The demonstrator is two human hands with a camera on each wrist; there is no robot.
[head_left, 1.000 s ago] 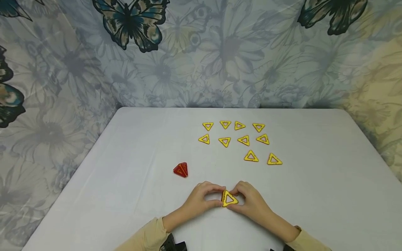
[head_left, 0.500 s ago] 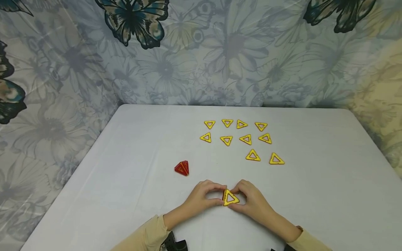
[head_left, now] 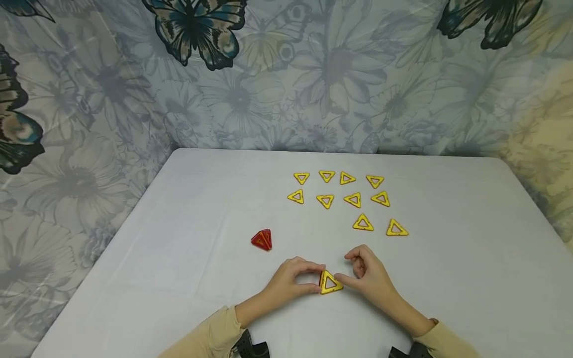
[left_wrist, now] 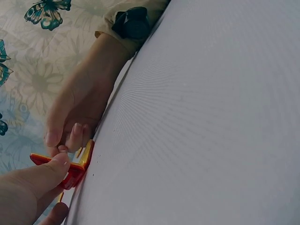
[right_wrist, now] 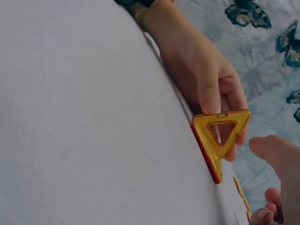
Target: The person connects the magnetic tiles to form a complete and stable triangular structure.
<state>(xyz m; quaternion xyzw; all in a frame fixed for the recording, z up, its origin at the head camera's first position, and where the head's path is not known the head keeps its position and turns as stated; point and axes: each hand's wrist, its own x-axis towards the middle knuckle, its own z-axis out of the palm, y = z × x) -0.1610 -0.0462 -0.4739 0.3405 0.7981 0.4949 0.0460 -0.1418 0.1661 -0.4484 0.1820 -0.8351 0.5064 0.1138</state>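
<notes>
Butterfly-printed floral cloth (head_left: 340, 89) backs a white-covered table (head_left: 134, 278). The right hand (head_left: 373, 281), fingers relaxed, holds nothing; beside it, the left hand (head_left: 288, 281) pinches joined triangular yellow-and-red plastic tiles (head_left: 331, 290). Held from one side, they might fold or separate if bumped or the pinch slackens.

head view: fwd/dn, wide tbl (head_left: 134, 278) | wrist views: close, tilted, share yel. tri (right_wrist: 209, 134)

A white counter (head_left: 134, 278) with rounded far corners stands before a pale grey-blue wall covering (head_left: 273, 119) printed with large flowers (head_left: 337, 69) and dark-edged butterflies (head_left: 193, 30). The covering turns yellowish toward the right; the light is soft.
</notes>
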